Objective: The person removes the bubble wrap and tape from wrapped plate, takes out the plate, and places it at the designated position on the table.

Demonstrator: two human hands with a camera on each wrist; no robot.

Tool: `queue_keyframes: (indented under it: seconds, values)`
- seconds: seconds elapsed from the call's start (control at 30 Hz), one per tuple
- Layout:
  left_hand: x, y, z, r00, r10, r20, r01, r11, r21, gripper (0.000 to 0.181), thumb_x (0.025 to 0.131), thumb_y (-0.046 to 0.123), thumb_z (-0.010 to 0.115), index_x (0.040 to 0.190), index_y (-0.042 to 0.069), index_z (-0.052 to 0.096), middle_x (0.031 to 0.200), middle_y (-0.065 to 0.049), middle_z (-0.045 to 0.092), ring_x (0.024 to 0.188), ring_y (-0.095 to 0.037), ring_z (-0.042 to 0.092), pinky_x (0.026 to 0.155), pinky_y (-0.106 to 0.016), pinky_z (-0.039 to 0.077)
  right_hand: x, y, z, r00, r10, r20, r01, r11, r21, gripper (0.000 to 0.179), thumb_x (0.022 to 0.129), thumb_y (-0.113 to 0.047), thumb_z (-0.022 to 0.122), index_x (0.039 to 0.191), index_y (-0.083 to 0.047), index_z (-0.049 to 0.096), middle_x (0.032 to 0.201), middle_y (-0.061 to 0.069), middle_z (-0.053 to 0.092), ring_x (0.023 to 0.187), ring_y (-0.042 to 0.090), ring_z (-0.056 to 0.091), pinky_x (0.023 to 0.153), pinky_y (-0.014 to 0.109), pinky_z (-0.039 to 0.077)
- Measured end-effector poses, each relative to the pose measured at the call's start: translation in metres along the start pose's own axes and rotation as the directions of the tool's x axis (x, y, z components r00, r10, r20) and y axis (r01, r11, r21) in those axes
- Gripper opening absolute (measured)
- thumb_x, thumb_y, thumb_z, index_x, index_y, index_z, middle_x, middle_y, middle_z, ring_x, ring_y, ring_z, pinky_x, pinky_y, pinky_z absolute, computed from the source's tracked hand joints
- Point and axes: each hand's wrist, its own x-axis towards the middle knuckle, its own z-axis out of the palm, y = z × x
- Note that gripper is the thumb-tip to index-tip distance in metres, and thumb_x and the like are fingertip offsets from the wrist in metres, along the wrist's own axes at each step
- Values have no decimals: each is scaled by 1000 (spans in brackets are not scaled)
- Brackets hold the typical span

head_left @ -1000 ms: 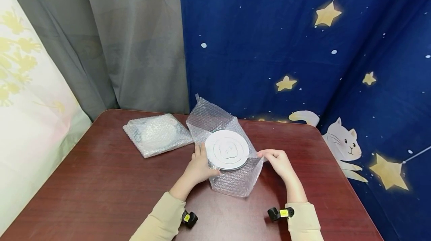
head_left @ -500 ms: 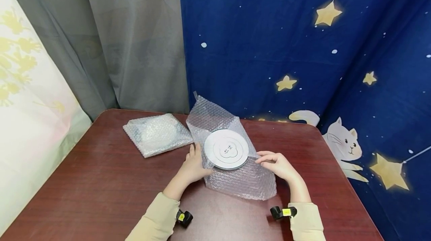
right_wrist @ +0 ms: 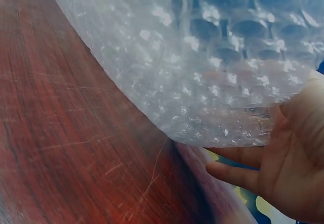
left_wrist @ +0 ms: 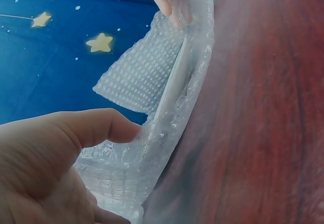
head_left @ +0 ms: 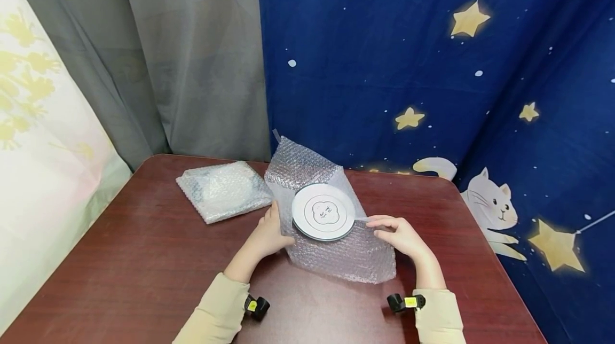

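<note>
Left hand (head_left: 264,235) spread wide; right hand (head_left: 403,236) loosely extended — both flanking the plate (head_left: 323,211), seemingly to steady its bubble wrap (head_left: 342,256).

Quantities are: one left hand (head_left: 264,234), one right hand (head_left: 401,237), one exposed plate (head_left: 323,211) (stacking cannot be determined), one bubble-wrap sheet (head_left: 348,254), one bubble-wrapped package (head_left: 228,191), two wrist cameras (head_left: 260,309), one table (head_left: 125,269).

"Wearing what?"
"Plain beige, on left sleeve (head_left: 211,309) and right sleeve (head_left: 438,317) alike, softly creased."
"And strapped at the cuffs (head_left: 436,295)?"
"Small black cameras (head_left: 260,308), rounded at the end, marked with bright yellow labels (head_left: 410,302)."
</note>
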Motion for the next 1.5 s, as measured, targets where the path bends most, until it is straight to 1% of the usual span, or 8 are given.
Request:
queue_keyframes:
  seconds: [0.43,0.7,0.83,1.0,1.17,1.27,1.37,1.5]
  values:
    - [0,-2,-17,997,41,-59,-45,996,-75,115,71,17,73,147,-9,-8,150,-35,13,123,-43,42,95,-50,41,-6,-34,-1,997,2,-74,-7,997,-76,30,88,1,65,117,7,65,121,23,61,115,40,54,93,54,44]
    - [0,-11,-31,980,134,-145,-153,980,-130,104,78,11,70,150,-3,-5,149,-30,23,126,-42,41,99,-52,37,-8,-44,-1,990,40,-135,-53,994,-91,32,88,-1,66,119,6,64,121,23,61,113,39,55,91,50,46]
    - [0,-13,-40,984,65,-166,-90,985,-149,103,82,13,68,150,-2,-7,100,-22,60,89,-32,60,75,-43,49,-9,-45,-2,984,61,-169,-80,991,-105,34,88,-1,66,121,6,63,122,24,60,110,40,57,87,47,48]
    - [0,-15,-50,979,-35,-202,0,985,-170,97,83,16,65,152,1,-2,59,-3,45,55,-18,47,52,-34,41,-10,-46,-3,979,81,-189,-105,987,-123,37,88,-2,66,124,6,61,126,25,57,109,41,57,84,47,49]
    - [0,-19,-57,967,-72,-243,22,978,-205,95,83,15,64,153,5,1,98,-20,63,58,-20,50,54,-35,43,-4,-14,-7,974,105,-202,-132,983,-124,42,89,-12,69,128,-1,61,130,20,56,101,33,60,75,37,52]
    - [0,-22,-61,962,-80,-262,21,976,-219,93,84,14,65,153,5,3,134,-25,49,79,-30,61,71,-42,49,-1,-1,-8,971,122,-207,-150,981,-124,45,89,-16,70,131,-5,60,128,18,58,96,27,60,70,31,51]
    - [1,-25,-64,957,-83,-279,22,976,-216,89,85,12,66,153,4,8,128,-25,54,96,-37,61,85,-50,46,-1,0,-9,970,128,-208,-158,978,-136,45,89,-17,69,132,-6,59,126,17,60,96,28,61,72,33,52]
    - [1,-30,-69,956,-83,-280,27,980,-198,84,84,9,66,152,4,16,115,-22,63,85,-30,65,78,-45,49,-2,0,-9,966,145,-214,-180,972,-154,48,89,-17,69,134,-5,57,126,16,60,105,33,59,81,43,52]
